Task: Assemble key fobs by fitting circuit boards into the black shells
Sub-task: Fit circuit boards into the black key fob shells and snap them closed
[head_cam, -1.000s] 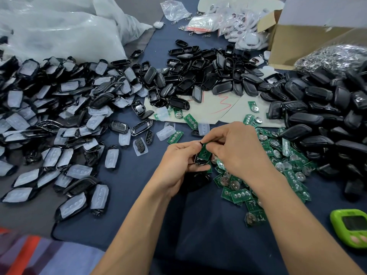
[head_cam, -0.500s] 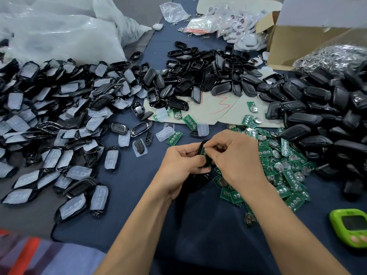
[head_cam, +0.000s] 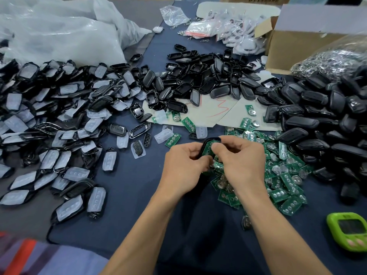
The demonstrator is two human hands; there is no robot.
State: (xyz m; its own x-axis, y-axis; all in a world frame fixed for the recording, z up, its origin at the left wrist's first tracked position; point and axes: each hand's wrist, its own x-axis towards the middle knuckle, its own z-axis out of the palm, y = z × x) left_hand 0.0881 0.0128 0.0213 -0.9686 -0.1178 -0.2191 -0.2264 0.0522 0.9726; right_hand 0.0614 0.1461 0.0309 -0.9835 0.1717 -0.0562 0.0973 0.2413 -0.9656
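A black shell (head_cam: 205, 142) is held raised just above the table (head_cam: 129, 195), between both hands, with its open side turned toward the camera. A green circuit board (head_cam: 207, 149) is seen lying inside it; whether it is fully seated cannot be told. The left hand (head_cam: 184, 167) is closed on the shell's left edge, its fingers (head_cam: 193, 153) curled round the rim. The right hand (head_cam: 244, 161) is closed in from the right, its fingers (head_cam: 217, 148) pinched narrowly onto the board's face and the shell's upper rim.

Directly below and to the right of the black shell, a loose pile of circuit boards (head_cam: 282, 175) is spread on the table, many carrying round silver cells. Further right, a heap of closed black fobs (head_cam: 317, 116) is stacked. Behind the black shell, a pale card sheet (head_cam: 214, 114) marked in red is laid flat, and a heap of empty shells (head_cam: 198, 80) is piled beyond it. To the left, a broad heap of shell halves (head_cam: 49, 120) fitted with translucent button pads is noted. Far behind and to the right, an open cardboard box (head_cam: 294, 46) and a clear bag of metal rings (head_cam: 327, 58) are recorded. Far behind and to the left, large clear plastic bags (head_cam: 59, 36) are recorded. Nearer the camera and to the right, a green handheld device (head_cam: 349, 233) is lying on the table.
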